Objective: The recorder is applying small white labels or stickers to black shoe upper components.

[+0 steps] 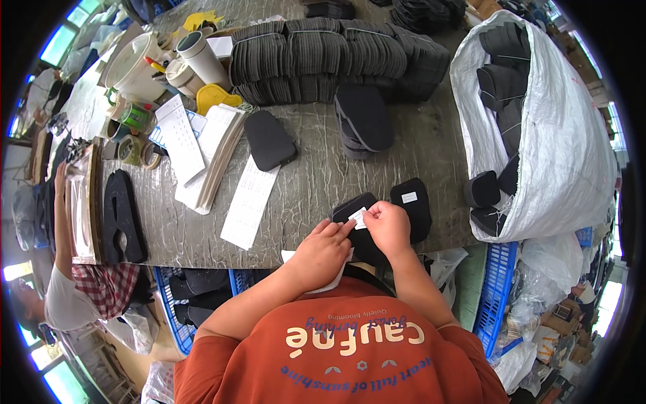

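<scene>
Near the front edge of the table, my right hand [388,229] pinches a small white label [358,218] over a black foam pad [353,204]. My left hand [321,251] is beside it, its fingertips reaching to the pad and label. A white paper sheet [333,279] lies under my left palm, showing on both sides of it; the thumb is hidden. Just right of my right hand lies another black pad [418,219] with a white label [409,197] on its upper face. The lower pads are partly covered by my hands.
Black pads [367,118] are stacked ahead, before long bundled rows [316,57]. One pad [269,140] lies near papers [215,158] and cups [202,57]. A white woven sack [565,135] of pads stands right, above a blue crate [496,289]. Another person [81,289] works at left.
</scene>
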### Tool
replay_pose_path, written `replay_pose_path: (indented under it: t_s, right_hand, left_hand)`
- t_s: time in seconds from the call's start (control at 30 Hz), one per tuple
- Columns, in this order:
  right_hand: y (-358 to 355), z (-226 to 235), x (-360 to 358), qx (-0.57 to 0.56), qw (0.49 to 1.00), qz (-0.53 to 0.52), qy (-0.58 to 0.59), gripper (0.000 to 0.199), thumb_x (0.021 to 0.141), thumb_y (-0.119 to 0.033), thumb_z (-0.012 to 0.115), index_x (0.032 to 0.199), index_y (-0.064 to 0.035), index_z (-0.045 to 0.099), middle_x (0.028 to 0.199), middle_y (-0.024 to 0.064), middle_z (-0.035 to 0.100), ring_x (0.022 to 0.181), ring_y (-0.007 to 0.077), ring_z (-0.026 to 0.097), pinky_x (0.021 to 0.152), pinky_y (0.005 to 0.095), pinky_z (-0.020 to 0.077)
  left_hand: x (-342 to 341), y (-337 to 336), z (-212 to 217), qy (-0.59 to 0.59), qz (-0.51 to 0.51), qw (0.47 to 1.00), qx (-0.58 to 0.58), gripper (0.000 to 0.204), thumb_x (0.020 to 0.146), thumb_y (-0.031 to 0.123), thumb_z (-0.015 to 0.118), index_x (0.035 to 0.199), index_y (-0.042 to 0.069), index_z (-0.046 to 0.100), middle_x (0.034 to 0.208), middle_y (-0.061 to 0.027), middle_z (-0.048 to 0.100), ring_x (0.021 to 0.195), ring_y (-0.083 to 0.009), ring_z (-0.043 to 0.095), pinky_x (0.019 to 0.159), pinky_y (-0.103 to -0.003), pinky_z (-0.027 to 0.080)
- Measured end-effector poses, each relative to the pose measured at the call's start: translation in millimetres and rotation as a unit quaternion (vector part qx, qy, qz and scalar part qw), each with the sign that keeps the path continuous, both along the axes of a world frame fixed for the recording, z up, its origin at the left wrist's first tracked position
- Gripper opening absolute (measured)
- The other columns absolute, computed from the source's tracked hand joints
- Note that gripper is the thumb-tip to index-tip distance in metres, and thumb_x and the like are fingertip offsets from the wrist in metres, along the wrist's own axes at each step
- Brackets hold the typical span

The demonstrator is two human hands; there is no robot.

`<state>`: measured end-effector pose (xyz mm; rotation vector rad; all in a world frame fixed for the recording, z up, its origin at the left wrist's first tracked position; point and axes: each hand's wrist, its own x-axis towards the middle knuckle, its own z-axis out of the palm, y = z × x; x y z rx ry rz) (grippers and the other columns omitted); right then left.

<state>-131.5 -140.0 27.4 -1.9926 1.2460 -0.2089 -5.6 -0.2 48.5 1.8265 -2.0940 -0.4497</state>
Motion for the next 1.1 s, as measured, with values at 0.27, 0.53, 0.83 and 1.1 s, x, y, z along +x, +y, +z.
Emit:
replay_pose_path:
  t_s: [0.27, 0.53, 0.83, 1.1]
  right_hand:
    - [-17.0, 8.8, -17.1, 0.174, 0.974, 0.007, -0.148, 0.017, 0.086, -0.007, 0.064, 0.101, 0.001, 0.061, 0.068, 0.0007, 0.061, 0.063, 0.0074, 0.055, 0.061, 0.0233, 0.0454]
    - [8.3, -13.8, -5.1, -0.162, 0.96, 0.015, -0.228, 0.074, 0.068, 0.012, 0.069, 0.134, -0.008, 0.043, 0.117, 0.0123, 0.048, 0.088, 0.0194, 0.06, 0.081, 0.0293, 0.0489]
    - [14.0, -35.0, -17.2, -0.159, 0.926, 0.007, -0.342, 0.065, 0.079, 0.019, 0.055, 0.137, -0.005, 0.038, 0.119, 0.009, 0.039, 0.084, 0.0127, 0.052, 0.079, 0.0242, 0.0475]
    - [-26.1, -24.6, -46.7, -0.102, 0.894, -0.178, -0.398, 0.073, 0.079, 0.019, 0.053, 0.143, -0.0044, 0.028, 0.108, 0.004, 0.041, 0.088, 0.011, 0.049, 0.084, 0.0247, 0.044]
  left_hand:
    - [2.1, -25.4, 5.7, -0.041, 0.0, 0.999, 0.027, 0.021, 0.081, 0.023, 0.06, 0.088, 0.004, 0.066, 0.138, -0.0117, 0.05, 0.094, -0.0202, 0.053, 0.078, -0.034, 0.044]
    - [14.7, -12.7, -13.7, 0.212, 0.111, 0.97, -0.046, 0.011, 0.075, 0.007, 0.07, 0.077, -0.001, 0.063, 0.131, -0.0238, 0.051, 0.111, -0.0402, 0.048, 0.095, -0.044, 0.043]
    - [33.1, -21.2, -15.7, 0.38, 0.113, 0.918, 0.0, 0.009, 0.073, 0.008, 0.072, 0.08, 0.003, 0.069, 0.119, -0.0159, 0.056, 0.108, -0.0316, 0.05, 0.096, -0.042, 0.038]
    - [23.9, -18.7, -3.8, 0.036, 0.069, 0.997, -0.015, 0.009, 0.072, 0.017, 0.071, 0.071, 0.008, 0.07, 0.119, -0.001, 0.06, 0.106, -0.0237, 0.05, 0.086, -0.039, 0.04]
